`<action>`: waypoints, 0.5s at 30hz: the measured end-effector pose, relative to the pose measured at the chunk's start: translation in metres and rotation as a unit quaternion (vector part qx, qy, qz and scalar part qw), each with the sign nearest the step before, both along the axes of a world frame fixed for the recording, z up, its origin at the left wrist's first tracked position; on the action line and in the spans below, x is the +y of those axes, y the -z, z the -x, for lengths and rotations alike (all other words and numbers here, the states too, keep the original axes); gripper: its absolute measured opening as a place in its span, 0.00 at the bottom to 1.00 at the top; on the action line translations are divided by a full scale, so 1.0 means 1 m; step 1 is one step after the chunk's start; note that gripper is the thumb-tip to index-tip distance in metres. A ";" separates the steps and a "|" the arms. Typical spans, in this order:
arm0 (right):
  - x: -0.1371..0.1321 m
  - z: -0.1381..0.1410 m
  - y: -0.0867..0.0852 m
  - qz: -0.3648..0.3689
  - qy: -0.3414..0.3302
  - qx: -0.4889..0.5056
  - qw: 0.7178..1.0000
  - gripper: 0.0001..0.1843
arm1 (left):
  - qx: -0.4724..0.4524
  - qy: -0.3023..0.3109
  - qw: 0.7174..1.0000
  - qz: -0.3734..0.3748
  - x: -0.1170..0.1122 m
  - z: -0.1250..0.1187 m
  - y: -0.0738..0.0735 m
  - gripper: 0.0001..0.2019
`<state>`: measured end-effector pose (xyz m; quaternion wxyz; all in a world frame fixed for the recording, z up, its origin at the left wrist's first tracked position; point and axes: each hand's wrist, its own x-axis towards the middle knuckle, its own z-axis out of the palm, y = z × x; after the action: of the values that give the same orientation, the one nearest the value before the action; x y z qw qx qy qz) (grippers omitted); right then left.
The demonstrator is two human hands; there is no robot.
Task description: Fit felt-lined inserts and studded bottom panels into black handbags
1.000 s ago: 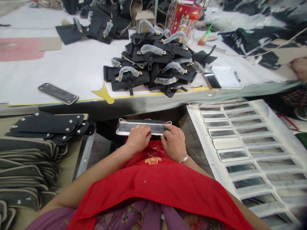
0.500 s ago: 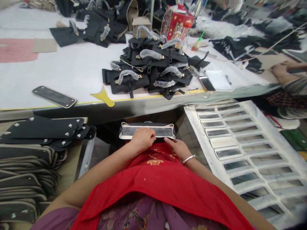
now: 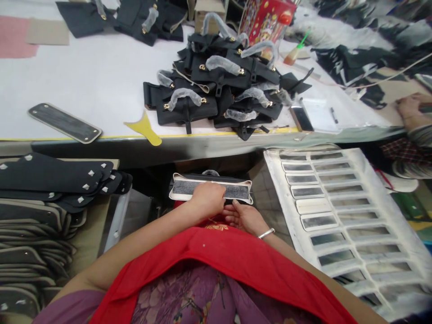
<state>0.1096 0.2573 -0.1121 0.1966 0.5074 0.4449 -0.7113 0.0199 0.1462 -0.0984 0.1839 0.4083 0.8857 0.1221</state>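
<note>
A black handbag [image 3: 238, 191] rests on my lap below the table edge, its long white-edged face with a grey panel turned up towards me. A plastic-wrapped handle [image 3: 211, 173] peeks out behind it. My left hand [image 3: 208, 199] lies across this face, fingers curled down at its near edge; the fingertips are partly hidden. Just right of it, my right hand [image 3: 248, 219] has its thumb close to the bag's near edge. Its fingers are loosely bent and apart, pointing towards my left hand, with nothing visible in them.
Several black handbags [image 3: 189, 110] are piled on the white table [image 3: 84, 76], near a yellow scraper [image 3: 144, 128] and a studded panel [image 3: 65, 122]. Stacked panels [image 3: 30, 229] stand left. A slotted white rack [image 3: 351, 216] stands right, holding pale-edged strips. A co-worker's hand [image 3: 413, 108] is far right.
The view has tipped downward and shifted slightly. My right hand has turned, showing its bent fingers beside my left hand. My left hand stays on the handbag.
</note>
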 end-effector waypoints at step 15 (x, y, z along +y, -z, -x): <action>-0.015 0.020 0.007 0.007 -0.036 0.015 0.999 0.21 | -0.010 0.018 1.000 -0.009 -0.030 0.027 0.003 0.03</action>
<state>0.0896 0.2423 -0.1188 0.2191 0.4793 0.4609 -0.7140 -0.0074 0.1165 -0.1009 0.1911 0.4246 0.8753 0.1305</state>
